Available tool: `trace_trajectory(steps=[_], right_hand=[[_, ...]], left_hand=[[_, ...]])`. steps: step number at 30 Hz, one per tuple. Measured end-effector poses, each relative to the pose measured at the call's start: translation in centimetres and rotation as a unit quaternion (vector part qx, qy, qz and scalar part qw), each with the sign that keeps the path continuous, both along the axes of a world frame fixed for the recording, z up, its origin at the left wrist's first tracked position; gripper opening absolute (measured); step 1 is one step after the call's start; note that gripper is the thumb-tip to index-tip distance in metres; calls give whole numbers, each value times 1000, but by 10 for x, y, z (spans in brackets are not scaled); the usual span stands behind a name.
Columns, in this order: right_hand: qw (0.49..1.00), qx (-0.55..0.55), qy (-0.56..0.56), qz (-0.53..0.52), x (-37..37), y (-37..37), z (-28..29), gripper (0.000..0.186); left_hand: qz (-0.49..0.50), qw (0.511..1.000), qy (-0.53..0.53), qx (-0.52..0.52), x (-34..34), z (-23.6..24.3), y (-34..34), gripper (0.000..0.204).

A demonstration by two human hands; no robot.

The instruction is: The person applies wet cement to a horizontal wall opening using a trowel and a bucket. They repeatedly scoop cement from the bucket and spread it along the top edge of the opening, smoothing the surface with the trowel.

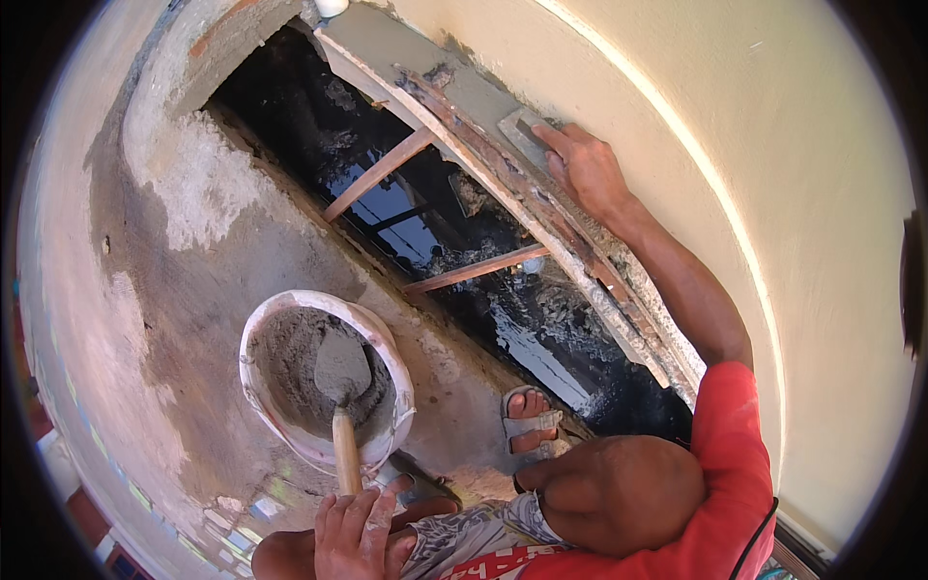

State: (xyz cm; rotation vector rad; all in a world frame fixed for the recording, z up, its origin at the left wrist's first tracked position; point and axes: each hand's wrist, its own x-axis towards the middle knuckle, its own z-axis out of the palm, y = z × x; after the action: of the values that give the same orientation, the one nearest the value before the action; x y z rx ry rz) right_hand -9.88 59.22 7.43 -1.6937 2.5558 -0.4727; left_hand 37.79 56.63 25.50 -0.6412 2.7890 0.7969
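My right hand (pixel 590 174) is closed on a flat float (pixel 517 129), pressed onto wet grey mortar (pixel 425 43) along the ledge beside the cream wall. A long wooden board (pixel 474 174) edges that mortar. At the bottom, my left hand (pixel 358 532) grips the wooden handle (pixel 344 445) of a trowel, whose blade (pixel 338 362) rests in grey mortar inside a white bucket (pixel 254 377).
A long opening with dark water (pixel 522 348) runs below the board, crossed by wooden struts (pixel 377 174). My sandalled foot (pixel 527 416) is at its near edge on rough concrete (pixel 193 290). The curving cream wall (pixel 793 193) rises on the right.
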Motion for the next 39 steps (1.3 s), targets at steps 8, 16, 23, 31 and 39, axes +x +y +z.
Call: trace_trajectory(steps=[8, 16, 23, 31, 39], right_hand=[[996, 26, -37, -70, 27, 110, -4, 37], [991, 55, -39, -117, 47, 200, 11, 38], [985, 46, -79, -149, 54, 231, 33, 36], [991, 29, -74, -109, 29, 163, 22, 36], [992, 10, -61, -115, 50, 190, 26, 34]], left_hand=[[10, 1000, -7, 12, 13, -7, 1, 59], [-8, 1000, -21, 11, 13, -12, -5, 59], [-19, 999, -24, -14, 14, -4, -4, 58], [-23, 999, -12, -24, 12, -7, -1, 60], [8, 1000, 7, -17, 31, -8, 9, 65]])
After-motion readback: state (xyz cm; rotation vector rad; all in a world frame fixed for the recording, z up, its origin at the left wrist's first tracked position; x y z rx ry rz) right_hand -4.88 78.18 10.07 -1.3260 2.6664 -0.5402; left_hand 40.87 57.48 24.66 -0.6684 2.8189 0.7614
